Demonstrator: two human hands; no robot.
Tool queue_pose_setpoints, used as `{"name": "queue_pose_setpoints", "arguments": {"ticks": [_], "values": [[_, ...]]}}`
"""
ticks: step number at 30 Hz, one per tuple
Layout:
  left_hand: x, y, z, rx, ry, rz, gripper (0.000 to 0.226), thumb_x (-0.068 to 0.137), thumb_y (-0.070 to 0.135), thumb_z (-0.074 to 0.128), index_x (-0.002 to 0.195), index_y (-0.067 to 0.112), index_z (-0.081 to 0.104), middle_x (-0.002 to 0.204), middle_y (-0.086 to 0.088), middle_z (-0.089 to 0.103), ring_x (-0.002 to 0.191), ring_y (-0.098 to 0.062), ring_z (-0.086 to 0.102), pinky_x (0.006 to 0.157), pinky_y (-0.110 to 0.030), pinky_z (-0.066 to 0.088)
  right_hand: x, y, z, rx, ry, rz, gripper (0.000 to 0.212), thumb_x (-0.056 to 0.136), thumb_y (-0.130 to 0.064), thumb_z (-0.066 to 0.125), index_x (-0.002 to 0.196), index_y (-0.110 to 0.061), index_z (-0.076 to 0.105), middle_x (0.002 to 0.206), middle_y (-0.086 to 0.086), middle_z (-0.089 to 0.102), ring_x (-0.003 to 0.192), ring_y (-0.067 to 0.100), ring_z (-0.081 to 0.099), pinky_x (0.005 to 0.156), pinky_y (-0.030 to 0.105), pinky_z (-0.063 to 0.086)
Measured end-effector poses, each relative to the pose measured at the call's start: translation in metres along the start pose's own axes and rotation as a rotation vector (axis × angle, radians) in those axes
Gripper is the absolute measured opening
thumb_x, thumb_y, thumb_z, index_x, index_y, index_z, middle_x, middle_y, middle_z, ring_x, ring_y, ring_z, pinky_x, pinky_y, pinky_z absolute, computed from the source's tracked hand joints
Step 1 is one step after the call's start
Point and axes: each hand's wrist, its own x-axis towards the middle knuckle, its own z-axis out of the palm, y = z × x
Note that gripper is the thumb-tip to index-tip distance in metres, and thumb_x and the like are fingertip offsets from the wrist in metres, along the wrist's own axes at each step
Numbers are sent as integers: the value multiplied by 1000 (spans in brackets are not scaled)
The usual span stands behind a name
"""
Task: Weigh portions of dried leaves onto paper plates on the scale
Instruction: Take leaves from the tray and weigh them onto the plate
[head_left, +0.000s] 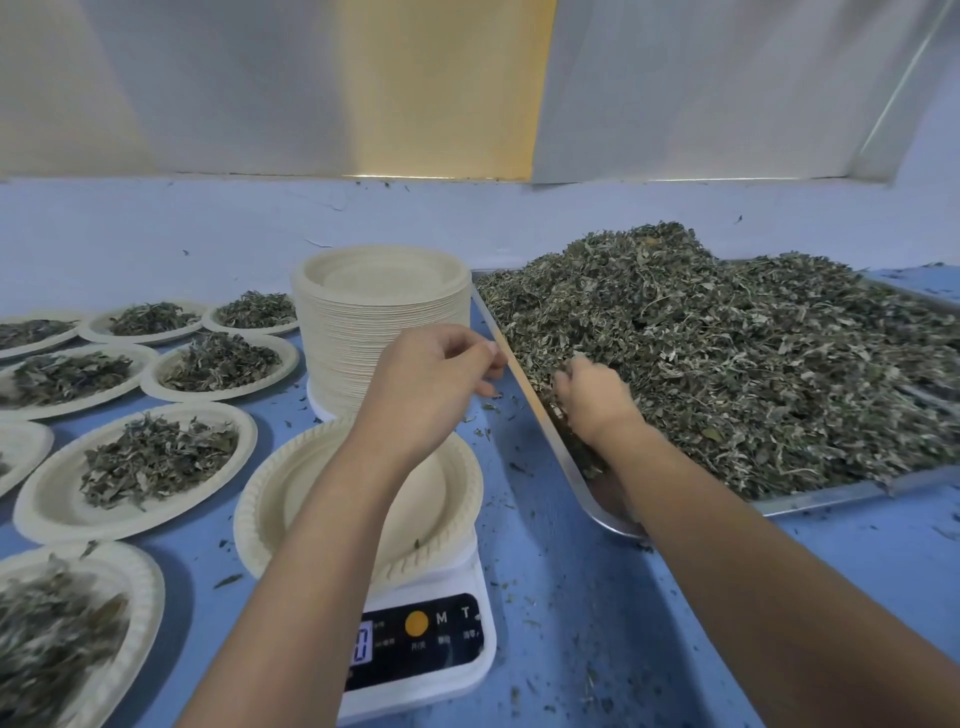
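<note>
Blue desk (597, 597) under pale wall, leaf crumbs scattered. Several filled plates (47, 512) lay at left: portions done. Tall stack of paper plates (382, 332) stood behind scale (421, 639), so probably much left. Empty paper plate (291, 509) sat on scale, display seemingly zero; this portion not begun. Metal tray (831, 493) at right, heaped with dried leaves (727, 353). Right grip (592, 400) dug into pile by tray's left rim, fingers curled round handful. Left grip (434, 371) hovered beyond plate, just beside rim, fingers loosely curled, holding nothing.
</note>
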Motion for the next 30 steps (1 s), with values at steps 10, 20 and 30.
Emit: {"name": "queue_pose_setpoints", "arguments": {"ticks": [10, 20, 30], "values": [[2, 3, -13, -23, 46, 7, 21, 90, 19, 55, 78, 19, 72, 78, 8, 73, 69, -4, 67, 81, -27, 49, -11, -10, -44, 1321, -69, 508, 37, 98, -38, 48, 121, -9, 53, 115, 9, 60, 70, 18, 65, 58, 27, 55], [-10, 5, -70, -136, 319, 9, 24, 88, 16, 52, 72, 20, 71, 71, 8, 72, 63, -5, 67, 70, -24, 48, -55, -104, -71, 1619, -306, 129, 21, 99, -33, 50, 110, -17, 56, 94, 5, 56, 53, 13, 50, 35, 19, 38], [-13, 9, -89, -478, 425, -125, 26, 90, 16, 49, 71, 16, 67, 66, 6, 72, 55, -5, 64, 56, -14, 47, -92, -150, -14, 352, -173, -572, 25, 100, -33, 43, 82, -17, 49, 72, -3, 54, 66, 14, 48, 58, 26, 36]]}}
